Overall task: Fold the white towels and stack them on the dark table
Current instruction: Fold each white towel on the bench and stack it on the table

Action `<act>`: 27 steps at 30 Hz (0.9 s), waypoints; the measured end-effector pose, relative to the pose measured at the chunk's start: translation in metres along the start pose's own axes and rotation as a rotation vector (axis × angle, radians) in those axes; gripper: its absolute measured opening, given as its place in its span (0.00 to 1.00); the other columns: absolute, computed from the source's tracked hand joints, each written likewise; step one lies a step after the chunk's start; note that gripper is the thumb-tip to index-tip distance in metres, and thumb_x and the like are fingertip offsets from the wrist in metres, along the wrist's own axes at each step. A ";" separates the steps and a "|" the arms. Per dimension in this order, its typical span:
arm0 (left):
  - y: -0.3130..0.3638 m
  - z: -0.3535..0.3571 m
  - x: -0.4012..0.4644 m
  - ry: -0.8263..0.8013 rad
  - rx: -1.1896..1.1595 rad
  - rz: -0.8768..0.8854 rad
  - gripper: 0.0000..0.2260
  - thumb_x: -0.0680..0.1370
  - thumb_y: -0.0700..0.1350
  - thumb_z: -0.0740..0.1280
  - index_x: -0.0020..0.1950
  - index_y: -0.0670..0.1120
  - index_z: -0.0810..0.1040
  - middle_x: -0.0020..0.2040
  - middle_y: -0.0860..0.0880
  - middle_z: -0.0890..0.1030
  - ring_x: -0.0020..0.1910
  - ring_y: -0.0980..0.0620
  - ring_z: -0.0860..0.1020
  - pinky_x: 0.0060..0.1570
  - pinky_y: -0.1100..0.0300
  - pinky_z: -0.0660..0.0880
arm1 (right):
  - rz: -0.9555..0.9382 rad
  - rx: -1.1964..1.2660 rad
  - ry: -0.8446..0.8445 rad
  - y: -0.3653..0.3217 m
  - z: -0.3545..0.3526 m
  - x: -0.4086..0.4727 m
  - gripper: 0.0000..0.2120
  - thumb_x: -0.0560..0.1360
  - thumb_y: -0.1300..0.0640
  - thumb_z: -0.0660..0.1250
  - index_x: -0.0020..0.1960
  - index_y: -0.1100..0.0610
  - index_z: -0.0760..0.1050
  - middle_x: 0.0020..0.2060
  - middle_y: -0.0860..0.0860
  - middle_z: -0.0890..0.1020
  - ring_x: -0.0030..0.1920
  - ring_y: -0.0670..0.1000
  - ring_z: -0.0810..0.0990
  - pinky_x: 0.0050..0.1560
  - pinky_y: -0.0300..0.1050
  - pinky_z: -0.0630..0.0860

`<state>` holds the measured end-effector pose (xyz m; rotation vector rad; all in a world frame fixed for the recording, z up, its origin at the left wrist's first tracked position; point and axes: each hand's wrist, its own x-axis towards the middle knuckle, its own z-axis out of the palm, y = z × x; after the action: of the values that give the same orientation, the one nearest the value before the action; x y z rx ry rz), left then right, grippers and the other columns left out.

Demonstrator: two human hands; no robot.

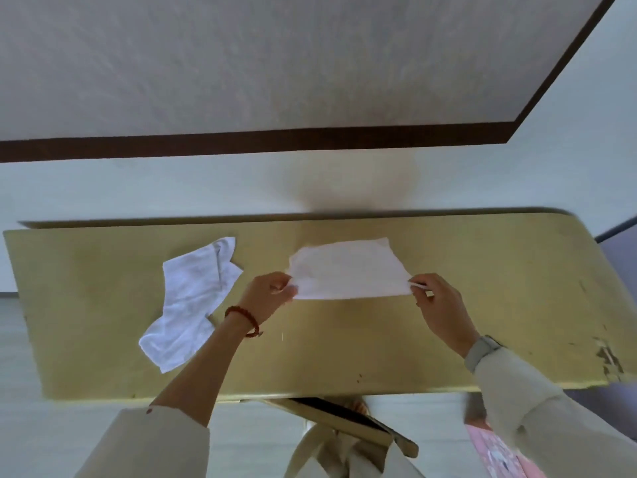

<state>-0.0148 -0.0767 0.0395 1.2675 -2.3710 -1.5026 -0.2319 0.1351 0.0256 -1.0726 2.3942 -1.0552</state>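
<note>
A white towel (348, 270) lies spread at the middle of the olive-yellow table (482, 305). My left hand (270, 294) pinches its near left corner, and my right hand (441, 308) pinches its near right corner, so the near edge is stretched between them. A second white towel (193, 298) lies crumpled and unfolded on the left part of the table, apart from both hands.
The table's far edge runs along a pale wall with a dark brown band above it. Chipped paint marks the table's right front corner (610, 363). Below the near edge a folding table leg (344, 422) and a pink patterned thing (499, 453) show.
</note>
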 end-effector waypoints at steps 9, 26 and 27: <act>-0.068 0.052 -0.021 -0.302 0.128 -0.342 0.08 0.76 0.44 0.64 0.39 0.42 0.76 0.35 0.47 0.77 0.37 0.49 0.76 0.43 0.58 0.72 | 0.350 -0.147 -0.471 0.054 0.029 -0.050 0.06 0.76 0.62 0.62 0.44 0.52 0.73 0.37 0.53 0.78 0.38 0.54 0.74 0.35 0.39 0.65; -0.093 0.066 0.043 0.297 -0.184 -0.403 0.06 0.75 0.44 0.66 0.45 0.42 0.81 0.32 0.51 0.77 0.35 0.50 0.74 0.45 0.55 0.75 | 0.322 0.003 -0.166 0.044 0.078 0.067 0.10 0.77 0.63 0.59 0.54 0.62 0.77 0.43 0.51 0.77 0.43 0.48 0.73 0.37 0.34 0.67; -0.093 0.065 0.044 0.302 -0.171 -0.392 0.07 0.76 0.44 0.66 0.48 0.43 0.81 0.32 0.52 0.77 0.36 0.50 0.75 0.47 0.54 0.76 | 0.332 0.003 -0.159 0.047 0.080 0.068 0.10 0.77 0.63 0.59 0.54 0.62 0.77 0.43 0.50 0.77 0.43 0.48 0.73 0.35 0.31 0.67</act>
<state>-0.0169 -0.0762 -0.0821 1.8395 -1.8423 -1.4331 -0.2582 0.0656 -0.0625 -0.6951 2.3342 -0.8262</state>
